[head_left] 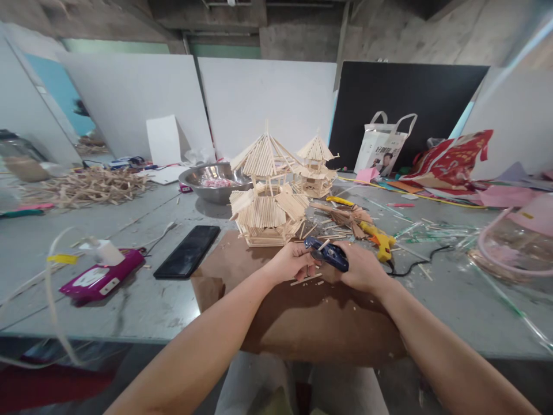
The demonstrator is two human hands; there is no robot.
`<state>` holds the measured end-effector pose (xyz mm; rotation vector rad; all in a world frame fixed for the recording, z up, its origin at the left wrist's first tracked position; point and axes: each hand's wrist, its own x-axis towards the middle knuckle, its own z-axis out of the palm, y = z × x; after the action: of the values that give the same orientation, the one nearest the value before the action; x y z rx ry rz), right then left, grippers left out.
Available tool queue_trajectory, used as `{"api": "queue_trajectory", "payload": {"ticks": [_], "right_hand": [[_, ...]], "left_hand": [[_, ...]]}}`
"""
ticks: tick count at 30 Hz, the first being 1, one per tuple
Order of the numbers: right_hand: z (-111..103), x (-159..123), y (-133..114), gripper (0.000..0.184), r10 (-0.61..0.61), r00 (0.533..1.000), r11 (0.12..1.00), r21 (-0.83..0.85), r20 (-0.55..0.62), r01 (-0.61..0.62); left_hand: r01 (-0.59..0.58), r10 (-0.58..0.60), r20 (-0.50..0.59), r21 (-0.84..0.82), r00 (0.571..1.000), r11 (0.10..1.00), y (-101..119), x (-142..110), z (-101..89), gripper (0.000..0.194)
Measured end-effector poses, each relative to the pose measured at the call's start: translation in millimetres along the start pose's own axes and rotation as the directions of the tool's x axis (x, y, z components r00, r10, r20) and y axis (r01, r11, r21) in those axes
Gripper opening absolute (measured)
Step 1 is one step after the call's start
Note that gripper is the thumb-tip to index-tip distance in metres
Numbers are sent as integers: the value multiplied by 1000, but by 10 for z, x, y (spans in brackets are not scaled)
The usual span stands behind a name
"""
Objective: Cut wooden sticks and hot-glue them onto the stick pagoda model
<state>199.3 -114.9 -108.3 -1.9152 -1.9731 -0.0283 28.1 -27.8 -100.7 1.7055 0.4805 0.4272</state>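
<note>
My right hand [363, 266] grips a dark blue cutter tool [329, 252] over a brown cardboard sheet [276, 323]. My left hand [291, 260] is closed in a pinch at the tool's tip, holding a thin wooden stick [322, 245] there. Just beyond my hands stands a two-tier pavilion model [268, 193] built of wooden sticks. A loose stick [306, 279] lies on the cardboard under my hands. A yellow glue gun [380, 237] lies to the right of my right hand.
A smaller stick pavilion [317, 167] and a steel bowl [211, 181] stand behind. A black phone [188, 251] and a magenta box [101, 276] lie at left. A stick pile [90, 185] is far left. A bag [384, 144], coloured paper [449, 161] and a clear container [514, 242] are at right.
</note>
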Motion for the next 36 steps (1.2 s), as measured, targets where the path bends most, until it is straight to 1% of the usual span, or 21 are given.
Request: {"api": "queue_trajectory", "payload": {"ticks": [6, 9, 14, 19, 25, 30, 36], "right_hand": [[-22, 0, -9, 44, 2, 1000, 1000, -6, 15, -2], [-26, 2, -8, 44, -2, 1000, 1000, -3, 18, 2], [-29, -7, -6, 44, -22, 1000, 1000, 5, 19, 22], [-25, -8, 3, 43, -25, 1000, 1000, 19, 7, 25], [-33, -4, 0, 44, -9, 1000, 1000, 9, 17, 9], [-41, -3, -11, 44, -7, 999, 1000, -9, 35, 7], [-30, -5, 2, 43, -25, 1000, 1000, 15, 17, 24]], "left_hand": [[57, -54, 35, -107, 998, 993, 12, -6, -5, 34], [73, -63, 73, -143, 995, 987, 40, -16, -7, 35], [90, -66, 149, -159, 987, 983, 51, -17, -40, 34], [95, -63, 182, -173, 981, 980, 47, -17, -59, 34], [93, -60, 171, -189, 983, 978, 32, -8, -45, 38], [72, -44, 160, -175, 986, 982, 28, -1, -40, 34], [80, -55, 148, -166, 987, 983, 25, -6, -45, 34]]}}
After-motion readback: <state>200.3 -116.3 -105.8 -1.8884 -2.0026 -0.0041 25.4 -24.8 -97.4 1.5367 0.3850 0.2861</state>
